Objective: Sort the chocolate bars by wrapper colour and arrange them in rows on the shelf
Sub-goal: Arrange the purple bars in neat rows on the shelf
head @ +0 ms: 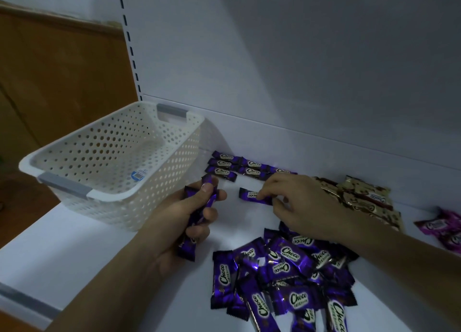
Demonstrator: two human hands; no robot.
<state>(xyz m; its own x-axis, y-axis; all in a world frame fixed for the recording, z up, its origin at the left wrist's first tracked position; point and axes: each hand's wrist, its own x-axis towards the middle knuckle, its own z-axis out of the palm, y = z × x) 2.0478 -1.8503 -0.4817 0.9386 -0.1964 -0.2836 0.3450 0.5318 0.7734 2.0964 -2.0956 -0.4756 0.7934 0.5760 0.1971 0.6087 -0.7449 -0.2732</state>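
Several purple Choco bars lie in neat rows [245, 168] at the back of the white shelf [104, 264]. A loose pile of purple bars [287, 274] spreads near the front. My left hand [184, 222] grips a bunch of purple bars [198, 214] upright. My right hand [296, 202] pinches a single purple bar [252, 195] that lies flat on the shelf, just in front of the rows. Gold-and-cream bars [366, 194] are stacked behind my right hand. Pink bars [444, 228] lie at the far right edge.
A white perforated basket [159, 172] with grey handles stands on the left of the shelf; only a barcode label shows inside. The shelf's back wall rises behind the rows. A brown wooden surface [57, 82] lies beyond the shelf's left upright.
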